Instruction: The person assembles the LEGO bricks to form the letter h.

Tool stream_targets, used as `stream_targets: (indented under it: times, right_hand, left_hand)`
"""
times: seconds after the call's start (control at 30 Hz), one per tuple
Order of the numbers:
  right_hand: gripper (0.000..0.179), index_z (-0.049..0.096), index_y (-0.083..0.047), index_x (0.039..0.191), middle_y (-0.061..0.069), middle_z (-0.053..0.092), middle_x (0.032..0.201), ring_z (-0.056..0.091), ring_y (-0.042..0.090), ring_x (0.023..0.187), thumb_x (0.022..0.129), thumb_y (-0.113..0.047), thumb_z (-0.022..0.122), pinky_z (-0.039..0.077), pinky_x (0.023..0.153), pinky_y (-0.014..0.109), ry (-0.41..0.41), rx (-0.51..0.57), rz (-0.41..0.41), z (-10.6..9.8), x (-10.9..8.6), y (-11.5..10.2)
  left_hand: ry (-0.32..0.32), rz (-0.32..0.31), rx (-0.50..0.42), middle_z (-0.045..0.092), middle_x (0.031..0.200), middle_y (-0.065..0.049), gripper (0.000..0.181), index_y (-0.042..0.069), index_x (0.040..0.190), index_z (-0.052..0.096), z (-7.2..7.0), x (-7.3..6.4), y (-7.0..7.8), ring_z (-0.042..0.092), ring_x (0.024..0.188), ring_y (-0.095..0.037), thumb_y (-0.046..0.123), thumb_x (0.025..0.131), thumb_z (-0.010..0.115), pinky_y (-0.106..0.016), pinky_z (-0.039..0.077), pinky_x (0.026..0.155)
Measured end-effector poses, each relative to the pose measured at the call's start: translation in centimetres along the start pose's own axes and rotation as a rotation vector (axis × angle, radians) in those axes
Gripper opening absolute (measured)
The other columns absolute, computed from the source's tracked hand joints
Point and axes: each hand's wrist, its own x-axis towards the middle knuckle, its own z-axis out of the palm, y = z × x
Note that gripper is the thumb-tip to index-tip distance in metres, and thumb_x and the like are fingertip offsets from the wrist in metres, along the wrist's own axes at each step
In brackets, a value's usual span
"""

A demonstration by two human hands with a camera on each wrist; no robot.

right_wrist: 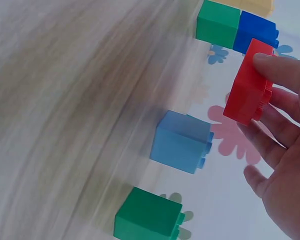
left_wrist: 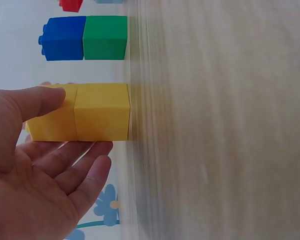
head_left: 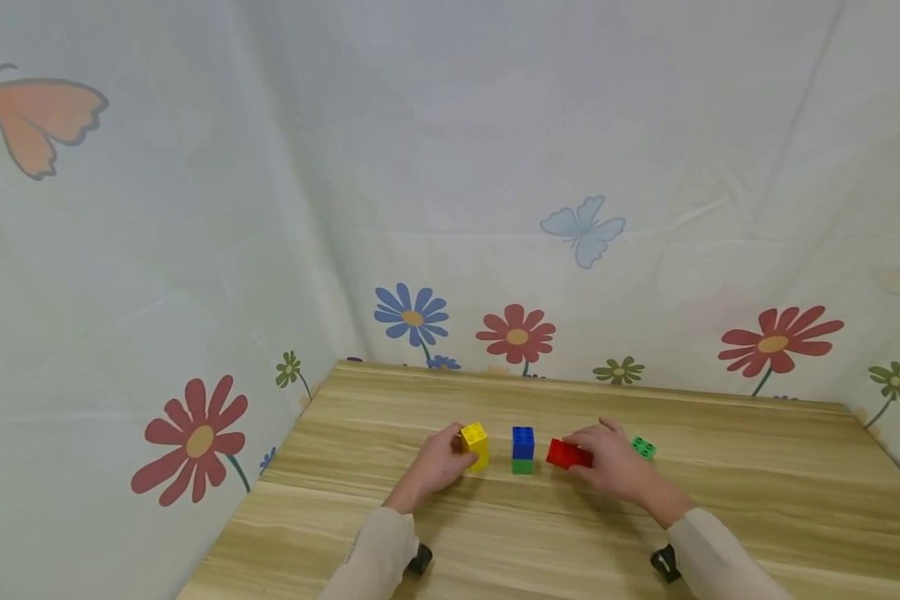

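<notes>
My left hand (head_left: 441,460) grips a stack of two yellow bricks (head_left: 477,450), thumb on one side and fingers on the other. The stack stands upright, its lower end at the tabletop in the left wrist view. Between the hands, a blue brick (head_left: 523,442) sits on a green brick (head_left: 522,467). My right hand (head_left: 613,460) pinches a red brick (right_wrist: 249,82), tilted and held off the table just right of that blue-green stack. Below the red brick in the right wrist view is a light blue brick (right_wrist: 182,142), hidden by the right hand in the head view.
Another green brick (head_left: 642,447) lies to the right of the right hand. The wood-grain table (head_left: 780,483) meets a pale curtain (head_left: 450,167) printed with flowers and butterflies at its back edge. Black devices (head_left: 666,564) are at both wrists.
</notes>
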Motion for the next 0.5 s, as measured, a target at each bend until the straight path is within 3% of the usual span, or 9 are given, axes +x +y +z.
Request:
stream_targets:
  times: [0.2, 0.5]
  right_hand:
    - [0.04, 0.066, -0.009, 0.115, 0.004, 0.064, 0.109, 0.055, 0.021, 0.099, 0.078, -0.018, 0.078, 0.048, 0.085, 0.04, 0.002, 0.021, 0.003, -0.5, -0.6, -0.5]
    - [0.041, 0.065, -0.011, 0.118, 0.0, 0.061, 0.107, 0.054, 0.015, 0.092, 0.079, -0.018, 0.077, 0.051, 0.08, 0.036, -0.064, 0.053, 0.048, -0.9, -1.0, -1.3]
  left_hand:
    - [-0.019, 0.008, -0.006, 0.063, 0.107, -0.007, 0.03, 0.006, 0.115, 0.056, -0.1, -0.7, -0.1, 0.059, 0.099, -0.024, 0.017, 0.088, 0.066, -0.041, 0.048, 0.086]
    - [-0.045, 0.001, -0.017, 0.062, 0.106, -0.003, 0.03, 0.009, 0.117, 0.057, 0.1, -1.6, 0.3, 0.058, 0.099, -0.021, 0.018, 0.089, 0.066, -0.04, 0.048, 0.086]
